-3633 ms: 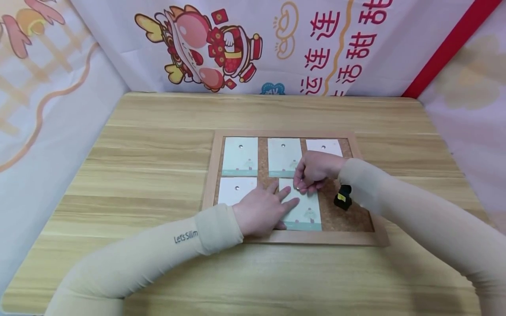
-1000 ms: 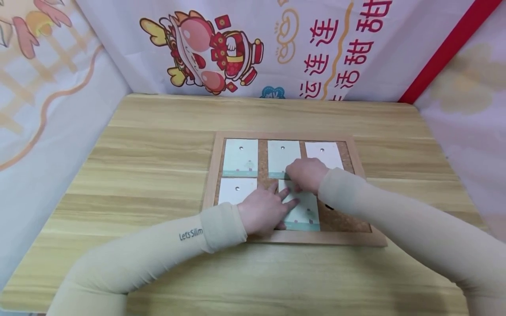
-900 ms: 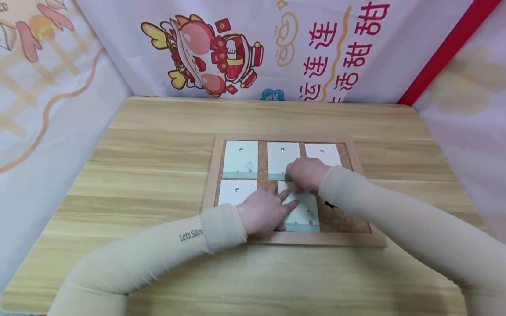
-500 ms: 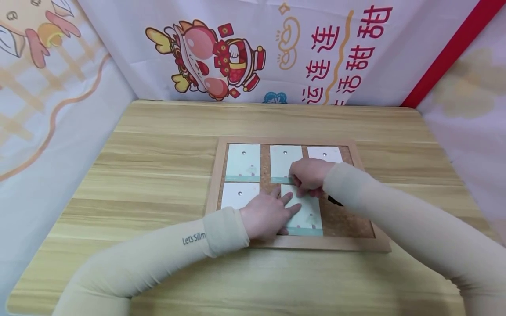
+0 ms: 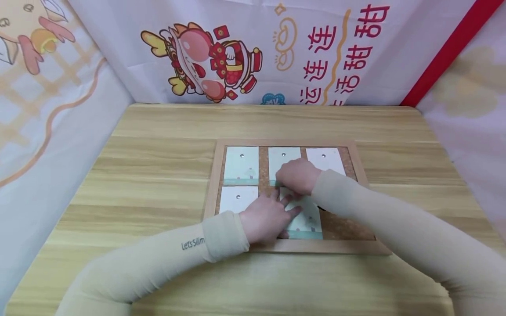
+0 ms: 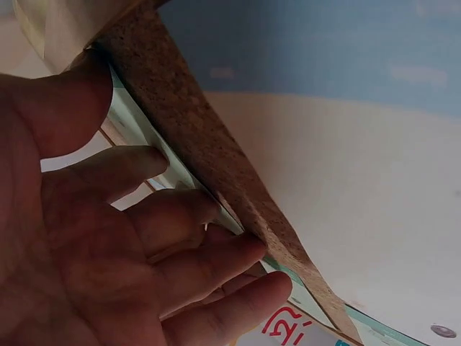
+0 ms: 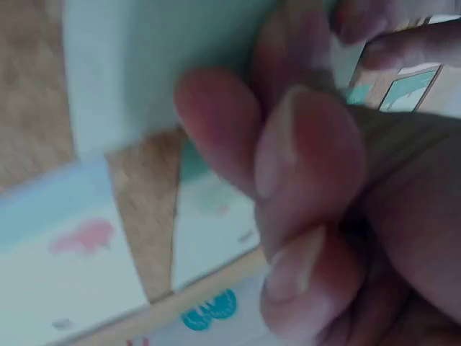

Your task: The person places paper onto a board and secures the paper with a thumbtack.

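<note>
A framed corkboard (image 5: pixel 344 228) lies flat on the table with several cards on it. My left hand (image 5: pixel 269 215) spreads its fingers on the left part of the pale green lower-middle card (image 5: pixel 304 224). Over that card's upper edge, my right hand (image 5: pixel 298 175) is curled, knuckles up. In the right wrist view, the fingers and thumb of the right hand (image 7: pixel 310 158) are bunched together against the green card (image 7: pixel 137 65). A silver thumbtack was pinched there earlier; the fingertips now hide it. The left wrist view has the left hand (image 6: pixel 94 231) with fingertips along the card edges.
Silver tacks hold the upper-left card (image 5: pixel 241 169), the upper-middle card (image 5: pixel 283 164), the upper-right card (image 5: pixel 326 159) and the white lower-left card (image 5: pixel 237 199). A wooden table (image 5: pixel 158 153) surrounds the board. A printed cloth (image 5: pixel 245 26) stands behind.
Earlier, my right hand pinched a silver tack at the card's top; now it is turned over, more curled, and slightly left. My left hand stays spread on the card. The head view has tilted.
</note>
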Action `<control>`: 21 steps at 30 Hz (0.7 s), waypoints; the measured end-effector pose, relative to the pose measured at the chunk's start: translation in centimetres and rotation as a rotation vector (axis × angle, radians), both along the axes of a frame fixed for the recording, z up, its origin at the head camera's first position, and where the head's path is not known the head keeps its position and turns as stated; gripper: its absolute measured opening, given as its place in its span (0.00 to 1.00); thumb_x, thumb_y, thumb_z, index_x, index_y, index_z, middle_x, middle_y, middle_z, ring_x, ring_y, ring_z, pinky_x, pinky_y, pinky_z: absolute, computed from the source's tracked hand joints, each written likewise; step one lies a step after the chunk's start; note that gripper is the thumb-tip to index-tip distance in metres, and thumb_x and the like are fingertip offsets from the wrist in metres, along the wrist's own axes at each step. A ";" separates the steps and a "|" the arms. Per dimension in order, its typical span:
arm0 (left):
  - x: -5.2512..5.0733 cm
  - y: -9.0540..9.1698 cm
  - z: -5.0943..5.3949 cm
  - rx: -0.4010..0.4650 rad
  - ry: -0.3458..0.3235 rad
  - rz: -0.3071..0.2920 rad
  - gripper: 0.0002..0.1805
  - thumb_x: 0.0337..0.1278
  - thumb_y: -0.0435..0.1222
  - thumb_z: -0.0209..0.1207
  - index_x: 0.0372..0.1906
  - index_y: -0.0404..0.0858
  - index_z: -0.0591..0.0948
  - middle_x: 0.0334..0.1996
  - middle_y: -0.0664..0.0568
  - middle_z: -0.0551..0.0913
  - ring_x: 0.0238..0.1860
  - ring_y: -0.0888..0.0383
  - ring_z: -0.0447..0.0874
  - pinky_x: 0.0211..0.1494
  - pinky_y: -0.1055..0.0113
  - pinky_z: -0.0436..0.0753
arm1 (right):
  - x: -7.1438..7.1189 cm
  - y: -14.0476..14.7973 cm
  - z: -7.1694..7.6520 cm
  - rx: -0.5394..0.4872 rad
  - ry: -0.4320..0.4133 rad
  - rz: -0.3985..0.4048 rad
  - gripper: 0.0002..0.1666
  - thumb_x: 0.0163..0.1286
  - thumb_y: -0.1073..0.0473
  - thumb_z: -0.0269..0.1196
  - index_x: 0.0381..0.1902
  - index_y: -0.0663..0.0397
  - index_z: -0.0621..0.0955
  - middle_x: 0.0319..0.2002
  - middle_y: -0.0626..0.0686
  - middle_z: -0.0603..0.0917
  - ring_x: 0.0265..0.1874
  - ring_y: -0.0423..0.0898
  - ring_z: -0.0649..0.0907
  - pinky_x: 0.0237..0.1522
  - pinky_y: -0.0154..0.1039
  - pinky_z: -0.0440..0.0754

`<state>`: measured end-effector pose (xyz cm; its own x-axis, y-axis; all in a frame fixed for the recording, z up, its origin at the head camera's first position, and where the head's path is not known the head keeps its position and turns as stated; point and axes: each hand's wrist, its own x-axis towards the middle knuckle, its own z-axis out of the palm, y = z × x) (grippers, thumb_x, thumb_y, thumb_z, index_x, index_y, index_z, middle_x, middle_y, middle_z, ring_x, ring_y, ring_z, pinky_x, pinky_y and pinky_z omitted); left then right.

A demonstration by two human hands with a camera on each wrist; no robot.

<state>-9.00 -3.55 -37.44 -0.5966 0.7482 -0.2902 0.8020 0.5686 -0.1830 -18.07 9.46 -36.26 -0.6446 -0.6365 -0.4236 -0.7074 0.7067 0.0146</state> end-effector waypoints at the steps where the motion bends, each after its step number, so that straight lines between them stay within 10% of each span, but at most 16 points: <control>1: 0.1 -0.1 0.0 0.008 0.005 -0.005 0.35 0.62 0.58 0.58 0.72 0.52 0.69 0.71 0.48 0.67 0.66 0.34 0.67 0.57 0.49 0.76 | 0.1 -0.3 -0.1 0.011 0.031 0.040 0.18 0.49 0.71 0.73 0.37 0.48 0.87 0.24 0.46 0.80 0.22 0.45 0.72 0.29 0.41 0.78; 7: 0.2 -0.1 -0.3 0.030 0.022 -0.017 0.36 0.62 0.58 0.58 0.72 0.51 0.69 0.72 0.49 0.66 0.65 0.34 0.68 0.58 0.50 0.75 | 0.1 -0.2 -0.3 0.022 0.065 0.120 0.13 0.53 0.69 0.72 0.32 0.44 0.87 0.18 0.42 0.77 0.18 0.43 0.73 0.29 0.39 0.77; 12: -0.4 -0.3 -0.4 0.012 -0.006 0.000 0.36 0.64 0.58 0.56 0.74 0.52 0.67 0.71 0.48 0.68 0.64 0.39 0.69 0.59 0.51 0.74 | -0.7 2.2 -0.9 -0.179 -0.034 0.001 0.12 0.58 0.64 0.71 0.24 0.42 0.81 0.19 0.41 0.77 0.21 0.42 0.74 0.31 0.41 0.74; 21: -3.1 -3.1 -0.9 0.254 -0.303 0.022 0.32 0.67 0.54 0.58 0.72 0.50 0.70 0.71 0.50 0.69 0.70 0.49 0.65 0.65 0.54 0.71 | -0.2 9.0 -2.0 -0.486 -0.021 -0.153 0.08 0.63 0.54 0.72 0.28 0.41 0.81 0.24 0.40 0.80 0.23 0.39 0.76 0.30 0.41 0.75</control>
